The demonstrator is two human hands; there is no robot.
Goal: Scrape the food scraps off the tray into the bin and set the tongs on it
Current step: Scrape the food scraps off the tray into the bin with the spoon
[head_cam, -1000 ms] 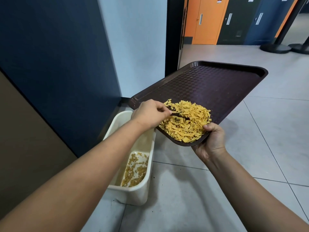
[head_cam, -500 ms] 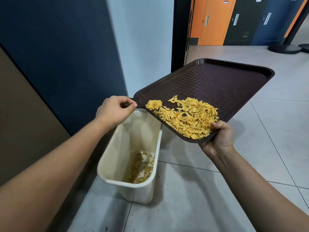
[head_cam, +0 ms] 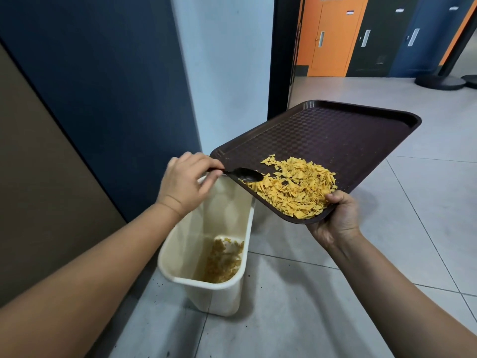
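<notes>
A dark brown tray [head_cam: 335,133] is tilted down toward me over a cream bin [head_cam: 204,285]. My right hand [head_cam: 338,218] grips the tray's near corner from below, thumb on the rim. A heap of yellow food scraps [head_cam: 296,189] lies at the tray's low edge. My left hand [head_cam: 185,182] pinches the handle of a black spoon-shaped utensil [head_cam: 245,174], whose bowl rests on the tray at the left end of the heap, above the bin's mouth. Some scraps lie at the bottom of the bin.
The bin stands on grey floor tiles [head_cam: 426,228] against a dark blue wall panel [head_cam: 103,86]. A white pillar [head_cam: 227,73] and a black door frame [head_cam: 281,55] rise behind the tray. Orange and dark lockers [head_cam: 333,37] and a black stanchion base [head_cam: 438,81] stand far back.
My left hand pulled back to the tray's left edge, sweeping a small clump off into the bin, and the utensil's bowl is back on the tray beside the heap. The tray stays tilted.
</notes>
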